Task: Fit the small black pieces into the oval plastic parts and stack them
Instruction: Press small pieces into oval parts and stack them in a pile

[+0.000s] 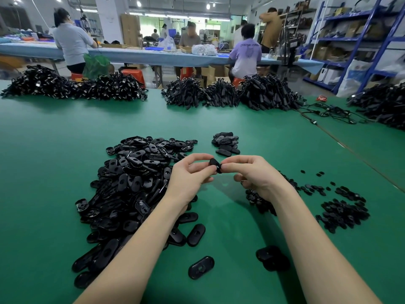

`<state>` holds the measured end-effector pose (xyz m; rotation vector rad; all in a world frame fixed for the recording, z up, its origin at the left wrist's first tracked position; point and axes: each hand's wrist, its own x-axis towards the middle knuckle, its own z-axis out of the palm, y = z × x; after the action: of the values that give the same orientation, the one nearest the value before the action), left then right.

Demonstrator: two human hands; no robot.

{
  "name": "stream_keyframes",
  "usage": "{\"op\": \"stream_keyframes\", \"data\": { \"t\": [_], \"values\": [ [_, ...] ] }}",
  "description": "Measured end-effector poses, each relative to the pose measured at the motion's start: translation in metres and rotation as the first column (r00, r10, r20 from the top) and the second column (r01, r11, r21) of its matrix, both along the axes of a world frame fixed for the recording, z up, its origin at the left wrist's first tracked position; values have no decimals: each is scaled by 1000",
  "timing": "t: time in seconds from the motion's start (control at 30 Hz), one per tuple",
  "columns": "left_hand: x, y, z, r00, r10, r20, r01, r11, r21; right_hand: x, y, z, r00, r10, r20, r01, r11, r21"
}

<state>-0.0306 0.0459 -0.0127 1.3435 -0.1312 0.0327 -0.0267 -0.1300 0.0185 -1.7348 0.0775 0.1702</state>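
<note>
Both hands pinch oval part (215,165) above surface (54,139): L hand (190,174) steadies, R hand (252,174) prob. seats small piece. Finished stack (225,143) beyond part; unfilled ovals pile (135,178) left.

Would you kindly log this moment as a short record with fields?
surface: green table
left hand: pinches oval part
right hand: pinches same oval part
big pile of oval parts: left of hands
small pieces: right of hands
finished stack: beyond hands
</note>
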Motion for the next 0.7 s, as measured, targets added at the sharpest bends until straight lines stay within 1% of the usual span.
{"op": "stream_keyframes", "data": {
  "t": [0.13, 0.43, 0.7],
  "values": [
    [-1, -1, -1, 1000, -1, 29, 0, 1000, 20, 1, 0, -2, 1000, -19, 6, 19, 999, -36],
    [-1, 0, -2, 998, -17, 56, 14, 999, 37, 4, 0, -6, 999, -53, 3, 53, 998, -31],
    [-1, 0, -2, 997, -24, 70, 21, 999, 50, 5, -1, -7, 999, -38, -18, 38, 999, 3]
  ]
}}
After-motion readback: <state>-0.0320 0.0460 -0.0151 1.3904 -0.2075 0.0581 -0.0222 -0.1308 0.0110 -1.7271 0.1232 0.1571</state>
